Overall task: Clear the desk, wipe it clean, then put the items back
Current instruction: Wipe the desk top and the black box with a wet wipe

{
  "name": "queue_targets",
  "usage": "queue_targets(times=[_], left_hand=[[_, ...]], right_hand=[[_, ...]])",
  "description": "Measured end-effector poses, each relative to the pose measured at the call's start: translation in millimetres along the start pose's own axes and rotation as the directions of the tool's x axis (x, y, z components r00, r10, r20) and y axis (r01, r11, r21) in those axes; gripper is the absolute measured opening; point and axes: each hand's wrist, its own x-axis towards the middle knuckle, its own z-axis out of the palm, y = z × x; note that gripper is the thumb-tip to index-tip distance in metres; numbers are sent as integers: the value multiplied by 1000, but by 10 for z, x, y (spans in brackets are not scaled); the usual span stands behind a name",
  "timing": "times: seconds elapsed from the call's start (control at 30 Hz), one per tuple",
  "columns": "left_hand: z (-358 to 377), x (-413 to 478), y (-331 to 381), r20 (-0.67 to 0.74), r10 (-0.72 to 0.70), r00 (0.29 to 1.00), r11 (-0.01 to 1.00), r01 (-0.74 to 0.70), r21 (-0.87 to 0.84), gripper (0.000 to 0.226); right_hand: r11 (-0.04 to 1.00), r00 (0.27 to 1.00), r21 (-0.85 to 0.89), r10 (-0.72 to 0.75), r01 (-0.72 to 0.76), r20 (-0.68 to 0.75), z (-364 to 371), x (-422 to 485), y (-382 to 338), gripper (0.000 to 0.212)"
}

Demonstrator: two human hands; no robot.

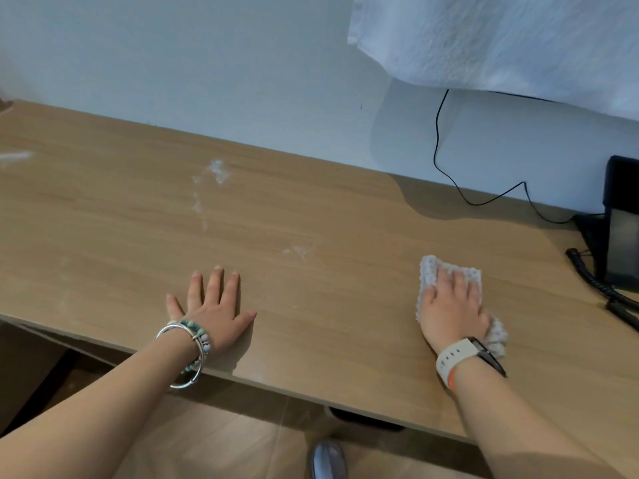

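The wooden desk point(311, 216) runs across the view against a pale wall. My left hand point(212, 307) lies flat on the desk near its front edge, fingers spread and straight. My right hand point(451, 311) presses a white textured cloth point(428, 267) flat onto the desk at the right, fingers straight on top of it. White dusty smears point(218, 171) mark the desk at the middle, and a smaller smear point(297, 252) lies between the hands.
A black desk phone point(620, 229) with a coiled cord point(594, 281) stands at the right edge of the desk. A thin black cable point(437, 140) hangs down the wall. White fabric point(501, 39) hangs at the top right. A shoe point(328, 459) shows on the floor below.
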Motion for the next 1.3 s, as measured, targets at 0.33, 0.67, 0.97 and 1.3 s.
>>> queue_targets(times=[0.33, 0.67, 0.97, 1.3], left_hand=[[-227, 436, 174, 43, 4, 999, 1000, -4, 4, 71], [-296, 656, 306, 40, -22, 999, 1000, 22, -8, 69], [-302, 641, 361, 46, -18, 999, 1000, 18, -3, 70], [-334, 634, 249, 17, 52, 998, 999, -52, 8, 68]], right_hand=[[882, 885, -77, -461, 464, 58, 175, 125, -281, 62], [651, 665, 238, -746, 721, 27, 248, 90, -872, 69], [960, 969, 191, 227, -205, -99, -344, 900, 377, 47], [710, 705, 28, -703, 704, 94, 245, -37, -934, 50]])
